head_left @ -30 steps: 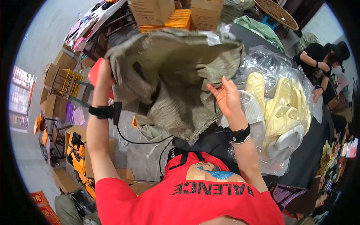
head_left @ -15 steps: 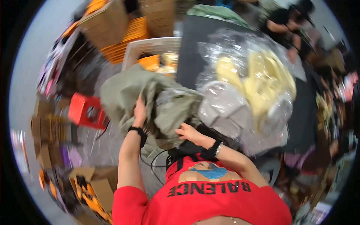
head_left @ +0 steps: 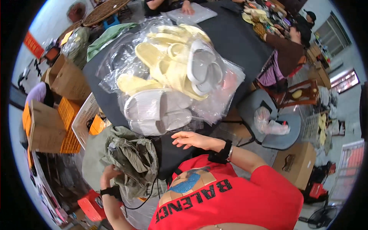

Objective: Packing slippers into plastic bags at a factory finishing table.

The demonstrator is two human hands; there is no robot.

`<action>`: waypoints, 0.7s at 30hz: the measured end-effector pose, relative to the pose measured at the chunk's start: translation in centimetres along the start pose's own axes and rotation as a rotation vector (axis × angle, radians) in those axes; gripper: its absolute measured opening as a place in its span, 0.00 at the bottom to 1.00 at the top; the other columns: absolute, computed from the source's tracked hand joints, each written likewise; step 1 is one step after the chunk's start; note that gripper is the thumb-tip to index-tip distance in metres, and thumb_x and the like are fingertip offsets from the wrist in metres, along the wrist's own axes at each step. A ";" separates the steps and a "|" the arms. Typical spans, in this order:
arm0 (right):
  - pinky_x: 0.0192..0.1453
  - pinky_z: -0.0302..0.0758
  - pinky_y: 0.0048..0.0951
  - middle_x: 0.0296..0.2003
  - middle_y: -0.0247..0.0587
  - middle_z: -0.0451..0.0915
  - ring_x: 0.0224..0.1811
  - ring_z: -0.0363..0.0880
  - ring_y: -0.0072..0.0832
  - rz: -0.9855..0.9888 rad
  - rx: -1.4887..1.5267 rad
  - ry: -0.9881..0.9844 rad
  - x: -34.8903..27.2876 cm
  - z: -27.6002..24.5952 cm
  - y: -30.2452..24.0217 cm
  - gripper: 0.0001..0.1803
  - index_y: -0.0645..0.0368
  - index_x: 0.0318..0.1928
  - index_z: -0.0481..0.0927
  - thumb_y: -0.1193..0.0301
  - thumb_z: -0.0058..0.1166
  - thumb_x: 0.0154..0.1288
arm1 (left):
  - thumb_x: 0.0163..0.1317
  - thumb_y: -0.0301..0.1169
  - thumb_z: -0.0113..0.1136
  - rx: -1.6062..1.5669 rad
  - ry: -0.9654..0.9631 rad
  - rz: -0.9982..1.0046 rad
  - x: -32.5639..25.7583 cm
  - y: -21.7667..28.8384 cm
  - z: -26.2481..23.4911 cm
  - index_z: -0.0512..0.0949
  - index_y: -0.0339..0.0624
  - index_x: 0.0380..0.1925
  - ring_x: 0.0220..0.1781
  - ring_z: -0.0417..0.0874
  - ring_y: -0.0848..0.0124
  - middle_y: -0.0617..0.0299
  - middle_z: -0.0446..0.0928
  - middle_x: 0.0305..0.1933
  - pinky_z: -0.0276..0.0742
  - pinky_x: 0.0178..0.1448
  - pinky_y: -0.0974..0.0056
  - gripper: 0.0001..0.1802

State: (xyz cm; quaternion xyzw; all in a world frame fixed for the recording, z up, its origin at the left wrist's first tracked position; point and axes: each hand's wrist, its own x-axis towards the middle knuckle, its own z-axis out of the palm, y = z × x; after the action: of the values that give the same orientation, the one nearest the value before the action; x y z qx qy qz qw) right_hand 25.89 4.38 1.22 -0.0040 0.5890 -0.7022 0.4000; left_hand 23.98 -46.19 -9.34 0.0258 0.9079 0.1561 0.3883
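An olive-green cloth sack (head_left: 96, 153) hangs crumpled at the table's near left edge, its mouth bunched up. My left hand (head_left: 110, 173) grips the sack's near side, with the fingertips partly lost in its folds. My right hand (head_left: 193, 140) is held in the air right of the sack, fingers stretched out and nothing in them. Just beyond it, pale yellow slippers (head_left: 153, 61) and grey slippers (head_left: 143, 109) lie piled in clear plastic bags on the black table (head_left: 241, 42).
Left of the table stand a white plastic basket (head_left: 82, 120), an orange crate (head_left: 69, 132) and cardboard boxes (head_left: 46, 126). A red stool (head_left: 92, 205) is at lower left. On the right, a grey chair (head_left: 281, 132) holds a plastic bag. Other people sit around the table's far side.
My view has swung to the right. My right hand has come away from the sack and is now apart from it; my left hand stays on the sack.
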 end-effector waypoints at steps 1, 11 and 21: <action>0.50 0.67 0.28 0.51 0.36 0.70 0.50 0.69 0.24 0.013 0.039 0.038 -0.8 -0.1 0.4 0.24 0.55 0.59 0.62 0.58 0.41 0.66 | 0.42 0.41 0.65 0.091 0.071 -0.176 -1.4 0.8 -2.0 0.70 0.41 0.51 0.48 0.76 0.53 0.46 0.75 0.44 0.70 0.49 0.57 0.33; 0.49 0.66 0.25 0.48 0.35 0.72 0.49 0.69 0.23 -0.001 0.137 0.279 -5.7 -6.1 3.7 0.21 0.54 0.56 0.65 0.60 0.42 0.66 | 0.57 0.21 0.51 -0.462 0.516 0.388 -8.6 28.4 -6.7 0.71 0.38 0.49 0.36 0.73 0.78 0.63 0.76 0.35 0.69 0.41 0.72 0.18; 0.45 0.68 0.24 0.46 0.36 0.74 0.45 0.71 0.22 -0.115 0.203 0.525 -18.3 -20.1 7.9 0.21 0.57 0.55 0.67 0.61 0.44 0.64 | 0.57 0.25 0.54 -0.426 -0.206 0.845 -4.5 56.7 5.0 0.71 0.37 0.49 0.40 0.79 0.67 0.52 0.78 0.37 0.73 0.46 0.66 0.18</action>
State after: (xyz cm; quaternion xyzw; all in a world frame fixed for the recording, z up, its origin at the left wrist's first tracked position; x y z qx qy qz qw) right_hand 33.12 31.44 -2.99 0.1846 0.5980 -0.7561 0.1915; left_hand 26.46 8.20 7.74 0.3277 0.7226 0.4791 0.3754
